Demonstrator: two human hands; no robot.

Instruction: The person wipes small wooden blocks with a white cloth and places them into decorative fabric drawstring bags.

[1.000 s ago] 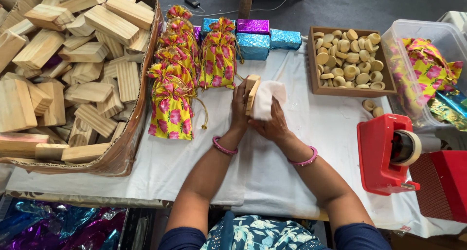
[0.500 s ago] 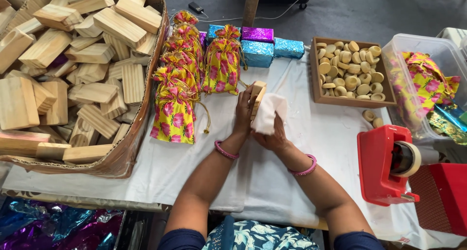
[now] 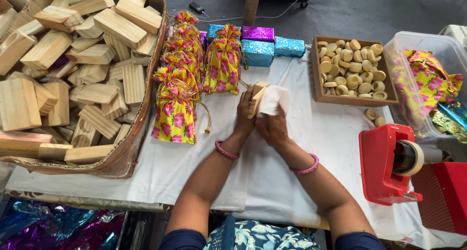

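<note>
My left hand point(image 3: 243, 117) grips a small wooden block point(image 3: 256, 97), held upright above the white tablecloth point(image 3: 160, 167). Against the block's right face my right hand point(image 3: 273, 128) presses a white cloth point(image 3: 273, 99). Both hands meet at the middle of the table, just right of a row of yellow floral drawstring pouches point(image 3: 177, 104).
A big cardboard box point(image 3: 138, 128) of wooden blocks fills the left. Shiny blue and purple wrapped boxes point(image 3: 258, 50) lie at the back. A wooden tray point(image 3: 318, 87) of round wooden discs, a clear bin point(image 3: 404, 79) of floral fabric and a red tape dispenser point(image 3: 384, 165) stand right.
The hands stay together on the block and cloth with only slight shifts of the cloth over the block. The view has drifted a little.
</note>
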